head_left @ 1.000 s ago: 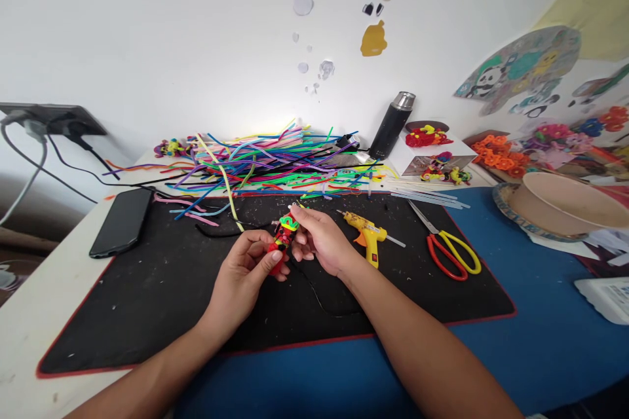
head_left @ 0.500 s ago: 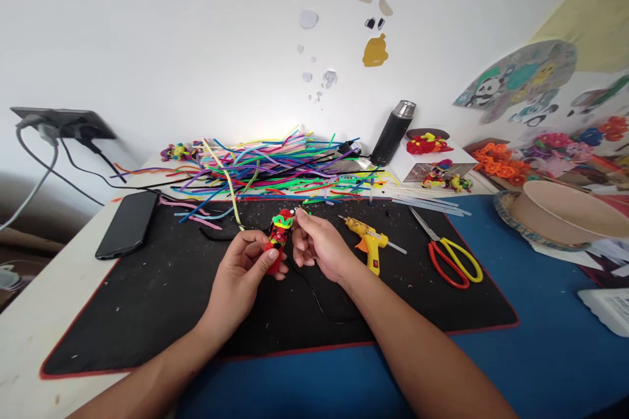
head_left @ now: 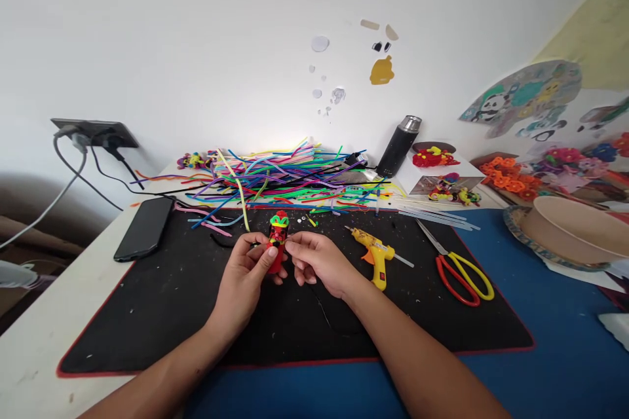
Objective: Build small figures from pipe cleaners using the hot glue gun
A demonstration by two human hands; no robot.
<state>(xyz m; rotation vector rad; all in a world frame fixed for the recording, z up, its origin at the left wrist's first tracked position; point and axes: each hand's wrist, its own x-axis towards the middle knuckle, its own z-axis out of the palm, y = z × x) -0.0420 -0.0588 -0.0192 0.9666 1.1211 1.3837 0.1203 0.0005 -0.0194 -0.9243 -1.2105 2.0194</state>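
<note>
My left hand point(head_left: 244, 275) is closed around the red lower part of a small pipe-cleaner figure point(head_left: 278, 234) with a green and yellow top, held upright over the black mat point(head_left: 162, 301). Just right of it, my right hand point(head_left: 317, 260) pinches at the figure's middle with thumb and fingers together. Both hands hover above the mat's centre. A heap of coloured pipe cleaners point(head_left: 289, 177) lies just behind them.
A yellow glue gun point(head_left: 376, 253) and red-and-yellow scissors point(head_left: 462, 268) lie on the mat to the right. A black phone point(head_left: 146, 227) rests at the left, a black flask point(head_left: 401, 145) at the back. A round bowl point(head_left: 570, 229) and finished craft flowers point(head_left: 511, 173) sit far right.
My right hand has dropped from the figure's top to its middle. The view has shifted, so everything sits a little lower and further right in the picture.
</note>
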